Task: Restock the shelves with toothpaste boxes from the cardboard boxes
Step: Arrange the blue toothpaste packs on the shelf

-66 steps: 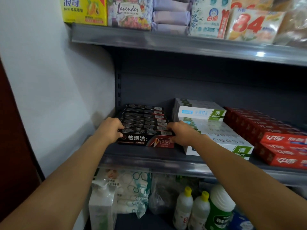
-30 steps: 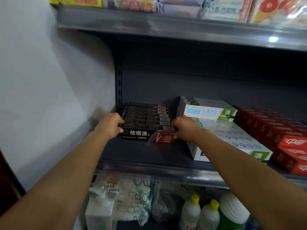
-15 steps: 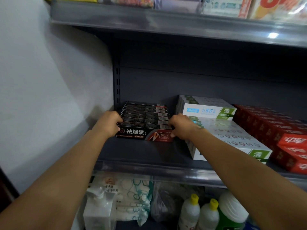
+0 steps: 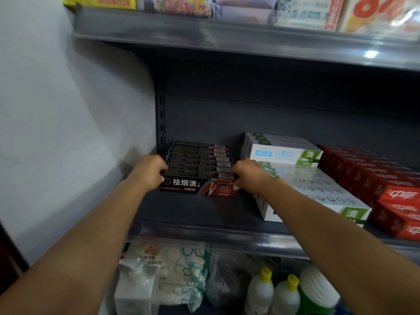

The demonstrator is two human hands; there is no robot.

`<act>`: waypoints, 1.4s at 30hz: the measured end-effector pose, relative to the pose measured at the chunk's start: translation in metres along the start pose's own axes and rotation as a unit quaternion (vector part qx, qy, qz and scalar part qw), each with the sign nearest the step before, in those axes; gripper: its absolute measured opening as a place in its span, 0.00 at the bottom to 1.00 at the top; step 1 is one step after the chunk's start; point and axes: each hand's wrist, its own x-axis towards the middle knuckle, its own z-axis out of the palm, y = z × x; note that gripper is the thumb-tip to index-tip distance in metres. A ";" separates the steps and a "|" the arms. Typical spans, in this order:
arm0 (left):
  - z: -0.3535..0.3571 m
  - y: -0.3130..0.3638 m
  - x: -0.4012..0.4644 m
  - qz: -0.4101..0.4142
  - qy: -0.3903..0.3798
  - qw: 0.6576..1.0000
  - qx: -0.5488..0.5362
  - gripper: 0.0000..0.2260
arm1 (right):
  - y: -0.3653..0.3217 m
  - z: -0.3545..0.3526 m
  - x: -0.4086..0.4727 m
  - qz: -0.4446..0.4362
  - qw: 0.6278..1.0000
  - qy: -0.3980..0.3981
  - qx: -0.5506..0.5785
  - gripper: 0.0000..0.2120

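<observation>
Left hand (image 4: 148, 172) and right hand (image 4: 248, 178) clamp the black toothpaste boxes (image 4: 198, 169) by their ends, near the shelf's (image 4: 204, 233) left edge; they look light, stiff and crushable.

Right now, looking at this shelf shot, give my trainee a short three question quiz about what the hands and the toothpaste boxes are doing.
1. True or false: the left hand and right hand grip opposite ends of the row of black toothpaste boxes.
2. Which boxes lie directly right of the black row? A. red toothpaste boxes B. white and green toothpaste boxes C. yellow boxes
3. Fill in: the black row sits on the grey metal ______, beside the white wall.

Key: 1 true; 2 B; 3 shelf.
</observation>
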 end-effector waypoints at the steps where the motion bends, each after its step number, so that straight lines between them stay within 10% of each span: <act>1: -0.001 0.001 0.000 0.001 -0.004 1.000 0.000 0.14 | 0.000 0.000 0.000 0.000 1.000 0.001 -0.001 0.21; 22: -0.015 0.078 -0.094 -0.002 0.007 0.997 0.083 0.12 | -0.013 -0.016 -0.091 -0.072 0.996 0.043 -0.035 0.12; 42: 0.036 0.208 -0.322 0.017 -0.104 0.989 0.103 0.11 | 0.014 0.038 -0.370 -0.055 0.997 -0.035 0.030 0.14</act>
